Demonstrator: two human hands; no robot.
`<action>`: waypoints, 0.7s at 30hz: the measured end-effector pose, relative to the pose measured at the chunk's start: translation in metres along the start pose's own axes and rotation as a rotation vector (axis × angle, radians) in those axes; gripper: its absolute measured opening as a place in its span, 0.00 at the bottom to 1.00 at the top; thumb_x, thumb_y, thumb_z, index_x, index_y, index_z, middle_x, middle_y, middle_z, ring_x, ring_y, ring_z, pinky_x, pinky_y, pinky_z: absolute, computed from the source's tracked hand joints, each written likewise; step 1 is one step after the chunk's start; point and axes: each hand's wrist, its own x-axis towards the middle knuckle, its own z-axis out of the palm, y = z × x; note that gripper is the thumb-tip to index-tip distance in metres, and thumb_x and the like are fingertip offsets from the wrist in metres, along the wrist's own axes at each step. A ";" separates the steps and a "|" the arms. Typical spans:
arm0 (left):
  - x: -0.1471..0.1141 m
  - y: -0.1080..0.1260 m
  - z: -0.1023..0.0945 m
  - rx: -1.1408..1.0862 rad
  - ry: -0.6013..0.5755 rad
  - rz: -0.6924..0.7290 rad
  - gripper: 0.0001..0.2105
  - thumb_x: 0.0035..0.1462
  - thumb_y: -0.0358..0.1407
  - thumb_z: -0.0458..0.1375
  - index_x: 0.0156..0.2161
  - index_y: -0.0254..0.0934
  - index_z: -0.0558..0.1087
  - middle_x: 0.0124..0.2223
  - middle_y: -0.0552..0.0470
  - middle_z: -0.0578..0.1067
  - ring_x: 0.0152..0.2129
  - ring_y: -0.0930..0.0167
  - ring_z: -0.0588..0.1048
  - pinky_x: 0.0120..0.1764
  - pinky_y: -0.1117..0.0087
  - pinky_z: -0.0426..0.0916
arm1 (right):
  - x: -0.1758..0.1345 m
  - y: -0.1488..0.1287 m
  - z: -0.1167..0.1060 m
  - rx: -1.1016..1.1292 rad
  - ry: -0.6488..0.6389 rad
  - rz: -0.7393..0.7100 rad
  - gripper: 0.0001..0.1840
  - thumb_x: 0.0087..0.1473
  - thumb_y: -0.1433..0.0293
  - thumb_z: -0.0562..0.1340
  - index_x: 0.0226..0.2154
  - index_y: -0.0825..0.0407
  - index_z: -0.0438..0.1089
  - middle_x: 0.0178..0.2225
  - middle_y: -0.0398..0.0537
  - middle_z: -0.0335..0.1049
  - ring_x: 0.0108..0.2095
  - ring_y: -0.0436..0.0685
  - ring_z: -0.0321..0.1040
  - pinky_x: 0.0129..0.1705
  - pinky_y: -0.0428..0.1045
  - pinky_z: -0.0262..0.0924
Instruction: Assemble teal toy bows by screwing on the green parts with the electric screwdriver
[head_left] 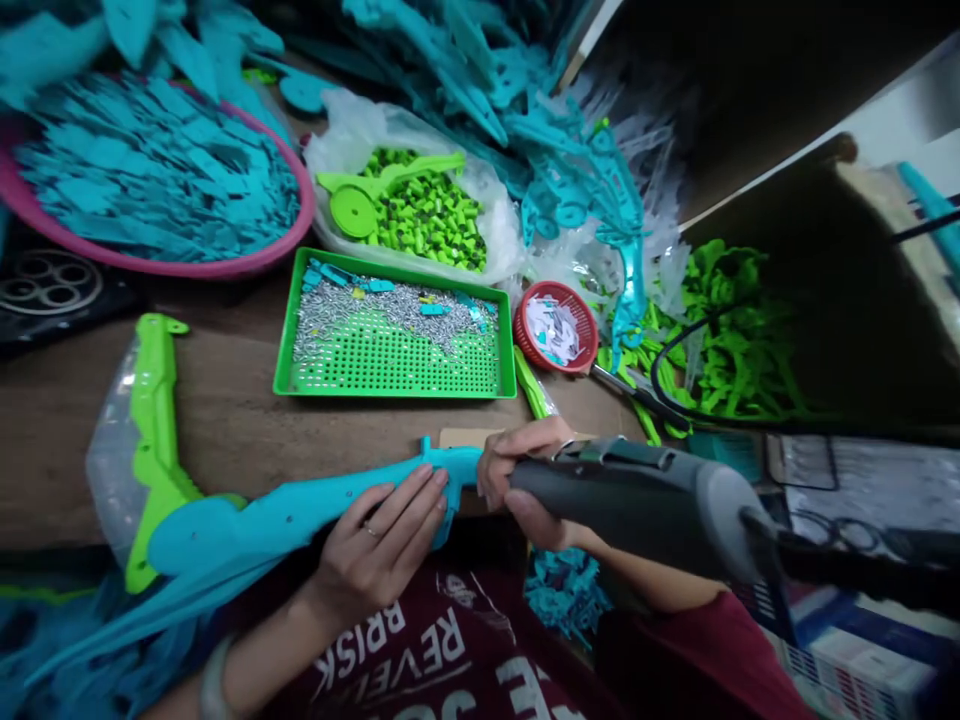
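Note:
My left hand presses its fingers over a long turquoise plastic assembly, which lies slanted across the table's front edge. A bright green arm with a clear panel joins its left end. Small screws show along the turquoise body. In my right hand is a dark grey electric screwdriver, held nearly level by its front end, beside the assembly's right end. My fingers are wrapped round it; its tip is hidden behind them. Just beyond my hands stands a green perforated tray of small screws and a few turquoise pieces.
A pink basin holds flat turquoise parts. A clear bag contains small green pieces. A red basket has white bits inside. Turquoise frames and green parts pile up behind and right. A black cable loops at right.

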 end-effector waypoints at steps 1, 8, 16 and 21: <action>0.001 0.004 -0.004 0.017 -0.026 -0.015 0.14 0.67 0.27 0.51 0.54 0.26 0.73 0.58 0.40 0.75 0.59 0.60 0.70 0.56 0.57 0.63 | 0.004 -0.003 -0.003 0.029 -0.048 -0.051 0.18 0.55 0.61 0.64 0.47 0.41 0.62 0.18 0.33 0.62 0.17 0.51 0.64 0.23 0.49 0.63; 0.064 -0.053 -0.045 -0.003 -0.268 -0.151 0.17 0.71 0.40 0.46 0.54 0.35 0.72 0.53 0.46 0.78 0.49 0.68 0.76 0.48 0.66 0.69 | 0.070 -0.039 -0.023 0.260 0.205 -0.331 0.08 0.55 0.64 0.64 0.40 0.44 0.70 0.17 0.34 0.61 0.15 0.49 0.59 0.18 0.47 0.61; 0.170 -0.182 -0.024 0.511 -0.591 -0.024 0.12 0.60 0.21 0.50 0.34 0.32 0.75 0.35 0.41 0.76 0.33 0.62 0.75 0.32 0.63 0.63 | 0.078 -0.016 -0.023 0.332 0.263 -0.203 0.11 0.55 0.68 0.64 0.42 0.45 0.67 0.19 0.34 0.64 0.18 0.50 0.63 0.22 0.48 0.64; 0.156 -0.189 -0.029 0.653 -0.564 0.007 0.13 0.61 0.22 0.47 0.36 0.32 0.74 0.32 0.41 0.74 0.30 0.60 0.74 0.26 0.64 0.60 | 0.074 -0.007 -0.040 0.282 0.283 -0.208 0.12 0.56 0.66 0.64 0.43 0.46 0.66 0.20 0.34 0.64 0.18 0.49 0.63 0.22 0.48 0.63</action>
